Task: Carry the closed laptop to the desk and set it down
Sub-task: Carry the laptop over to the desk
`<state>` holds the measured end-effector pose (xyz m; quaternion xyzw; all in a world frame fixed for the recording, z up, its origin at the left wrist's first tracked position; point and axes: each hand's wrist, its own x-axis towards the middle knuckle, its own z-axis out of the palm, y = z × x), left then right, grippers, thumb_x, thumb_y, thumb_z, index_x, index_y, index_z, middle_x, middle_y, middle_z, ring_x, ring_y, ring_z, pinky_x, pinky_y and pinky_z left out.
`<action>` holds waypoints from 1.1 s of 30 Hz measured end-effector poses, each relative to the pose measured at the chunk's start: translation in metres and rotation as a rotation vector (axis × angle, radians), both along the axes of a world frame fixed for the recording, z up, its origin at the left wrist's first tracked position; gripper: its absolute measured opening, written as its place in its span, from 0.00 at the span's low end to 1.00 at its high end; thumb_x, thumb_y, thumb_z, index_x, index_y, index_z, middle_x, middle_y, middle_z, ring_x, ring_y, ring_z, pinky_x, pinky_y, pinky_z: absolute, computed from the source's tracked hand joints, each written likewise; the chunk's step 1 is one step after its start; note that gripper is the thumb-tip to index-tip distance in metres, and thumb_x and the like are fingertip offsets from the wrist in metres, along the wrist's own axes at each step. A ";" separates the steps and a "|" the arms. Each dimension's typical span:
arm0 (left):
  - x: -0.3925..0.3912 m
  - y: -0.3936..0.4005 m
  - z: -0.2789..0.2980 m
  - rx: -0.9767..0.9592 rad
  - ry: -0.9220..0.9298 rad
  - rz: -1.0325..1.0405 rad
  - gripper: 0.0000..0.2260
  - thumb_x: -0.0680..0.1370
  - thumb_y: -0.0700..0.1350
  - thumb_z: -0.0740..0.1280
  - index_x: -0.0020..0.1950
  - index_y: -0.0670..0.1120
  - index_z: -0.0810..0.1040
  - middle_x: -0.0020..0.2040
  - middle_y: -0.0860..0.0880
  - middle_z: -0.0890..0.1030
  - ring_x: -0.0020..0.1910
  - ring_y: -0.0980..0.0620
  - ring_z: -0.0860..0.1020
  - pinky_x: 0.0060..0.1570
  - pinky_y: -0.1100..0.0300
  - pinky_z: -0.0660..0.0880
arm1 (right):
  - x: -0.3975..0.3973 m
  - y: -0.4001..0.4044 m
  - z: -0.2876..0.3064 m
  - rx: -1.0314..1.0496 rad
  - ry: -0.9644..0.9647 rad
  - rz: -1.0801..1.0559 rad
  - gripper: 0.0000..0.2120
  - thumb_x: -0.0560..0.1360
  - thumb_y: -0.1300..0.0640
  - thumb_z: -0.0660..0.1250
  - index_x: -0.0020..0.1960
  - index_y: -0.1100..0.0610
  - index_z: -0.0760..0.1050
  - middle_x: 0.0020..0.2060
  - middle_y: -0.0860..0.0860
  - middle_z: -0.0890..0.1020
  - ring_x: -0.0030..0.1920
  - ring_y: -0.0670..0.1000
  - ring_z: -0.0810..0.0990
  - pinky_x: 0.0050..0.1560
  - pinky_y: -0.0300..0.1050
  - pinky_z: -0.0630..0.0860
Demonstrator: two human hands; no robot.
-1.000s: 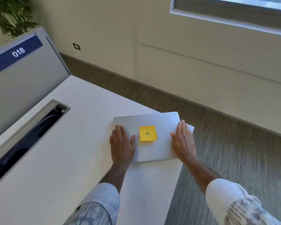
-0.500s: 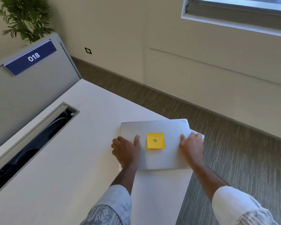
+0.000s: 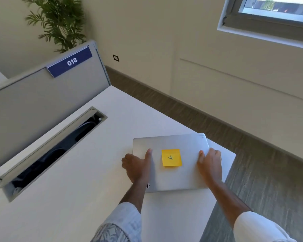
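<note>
A closed silver laptop (image 3: 180, 179) with a yellow sticky note (image 3: 171, 157) on its lid lies near the right corner of the white desk (image 3: 77, 172). My left hand (image 3: 138, 167) grips its left edge, thumb on the lid and fingers curled around the side. On the opposite edge my right hand (image 3: 211, 164) holds the laptop the same way. I cannot tell whether the laptop rests on the desk or is raised a little above it.
An open cable tray (image 3: 47, 151) is cut into the desk at the left. Behind it stands a grey divider panel (image 3: 33, 103) with a blue sign (image 3: 69, 62) reading 018. A potted plant (image 3: 58, 21) stands at the back left. Carpeted floor (image 3: 261, 172) lies right of the desk.
Both hands went from lying flat on the lid to curling around the laptop's left and right edges. The view has tilted up a little.
</note>
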<state>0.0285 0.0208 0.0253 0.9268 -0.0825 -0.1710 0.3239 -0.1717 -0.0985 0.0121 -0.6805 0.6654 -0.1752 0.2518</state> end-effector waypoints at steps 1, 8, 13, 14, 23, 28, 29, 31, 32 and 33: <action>0.003 0.006 0.003 -0.012 -0.002 0.007 0.38 0.69 0.67 0.72 0.60 0.36 0.70 0.60 0.39 0.73 0.61 0.38 0.71 0.50 0.44 0.76 | 0.004 0.004 0.001 -0.006 -0.008 0.008 0.16 0.80 0.49 0.56 0.56 0.61 0.68 0.55 0.58 0.70 0.55 0.63 0.74 0.44 0.51 0.68; 0.013 0.044 0.020 -0.037 -0.002 0.053 0.38 0.69 0.67 0.72 0.61 0.37 0.70 0.60 0.40 0.73 0.62 0.39 0.70 0.50 0.45 0.76 | 0.022 0.031 0.018 -0.023 -0.002 0.059 0.16 0.81 0.50 0.57 0.56 0.63 0.69 0.56 0.60 0.71 0.55 0.64 0.74 0.45 0.53 0.69; 0.023 0.078 0.028 -0.043 0.000 0.113 0.38 0.68 0.68 0.72 0.60 0.37 0.70 0.59 0.40 0.73 0.61 0.39 0.72 0.47 0.47 0.75 | 0.038 0.055 0.027 -0.022 -0.012 0.120 0.15 0.81 0.50 0.56 0.55 0.63 0.69 0.56 0.59 0.71 0.56 0.63 0.73 0.47 0.56 0.72; 0.025 0.086 0.029 -0.037 -0.003 0.122 0.38 0.68 0.68 0.71 0.60 0.37 0.70 0.59 0.40 0.73 0.61 0.39 0.72 0.46 0.47 0.75 | 0.042 0.061 0.028 -0.022 -0.013 0.133 0.15 0.81 0.50 0.56 0.55 0.63 0.69 0.56 0.59 0.71 0.56 0.63 0.73 0.47 0.56 0.72; 0.047 0.167 0.040 -0.015 -0.018 0.237 0.38 0.70 0.67 0.71 0.61 0.36 0.69 0.60 0.40 0.72 0.62 0.40 0.70 0.49 0.46 0.75 | 0.085 0.121 0.033 -0.033 -0.042 0.273 0.15 0.81 0.51 0.57 0.53 0.63 0.68 0.55 0.60 0.71 0.56 0.64 0.73 0.48 0.57 0.73; 0.062 0.215 0.044 -0.034 -0.013 0.329 0.37 0.70 0.67 0.71 0.61 0.37 0.69 0.60 0.41 0.72 0.63 0.40 0.69 0.52 0.44 0.76 | 0.115 0.157 0.034 -0.065 -0.039 0.362 0.14 0.81 0.52 0.58 0.53 0.64 0.68 0.55 0.61 0.71 0.57 0.65 0.73 0.46 0.56 0.73; 0.064 0.223 0.045 -0.033 -0.013 0.344 0.37 0.70 0.67 0.71 0.61 0.37 0.69 0.60 0.41 0.72 0.63 0.40 0.69 0.52 0.44 0.76 | 0.120 0.163 0.034 -0.068 -0.039 0.375 0.14 0.81 0.52 0.58 0.53 0.64 0.68 0.55 0.61 0.71 0.57 0.65 0.73 0.46 0.57 0.73; 0.068 0.241 0.046 -0.031 -0.012 0.376 0.37 0.70 0.67 0.71 0.61 0.36 0.69 0.60 0.40 0.72 0.63 0.40 0.70 0.52 0.44 0.76 | 0.130 0.176 0.034 -0.079 -0.037 0.406 0.14 0.81 0.52 0.58 0.53 0.64 0.68 0.54 0.61 0.71 0.57 0.65 0.73 0.46 0.57 0.74; 0.070 0.250 0.047 -0.029 -0.013 0.391 0.38 0.70 0.67 0.71 0.62 0.36 0.69 0.61 0.40 0.72 0.64 0.39 0.70 0.53 0.44 0.76 | 0.135 0.183 0.034 -0.082 -0.036 0.419 0.14 0.81 0.52 0.58 0.53 0.64 0.68 0.54 0.61 0.71 0.57 0.65 0.73 0.46 0.58 0.74; 0.072 0.259 0.048 -0.027 -0.012 0.407 0.38 0.71 0.67 0.71 0.62 0.36 0.69 0.61 0.40 0.72 0.64 0.39 0.70 0.53 0.44 0.76 | 0.139 0.189 0.034 -0.083 -0.035 0.434 0.14 0.81 0.52 0.58 0.53 0.64 0.68 0.54 0.61 0.71 0.56 0.65 0.73 0.46 0.58 0.74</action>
